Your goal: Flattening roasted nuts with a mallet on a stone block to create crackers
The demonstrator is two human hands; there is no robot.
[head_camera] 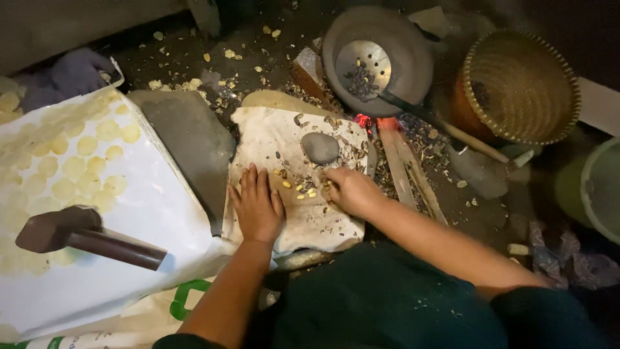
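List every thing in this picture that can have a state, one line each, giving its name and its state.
Left hand: open, flat on the cloth.
Right hand: fingers curled over the kernels.
Cloth: spread out, littered with husks.
Yellow kernels: shelled, loose.
Grey stone: resting, untouched.
Embers: glowing.
Pan: holding dark seeds.
Mallet: lying on the white sheet.

Dirt floor (194, 58) strewn with husks, bearing a flat stone slab (187, 139), white sheet (155, 213), woven basket (516, 87) and firewood sticks (403, 165).

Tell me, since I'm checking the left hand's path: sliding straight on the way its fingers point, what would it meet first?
The left hand lies flat on the pale cloth, fingers pointing away from the body. The cloth ahead looks bare, so probably its far edge first; the grey stone sits off to the right.
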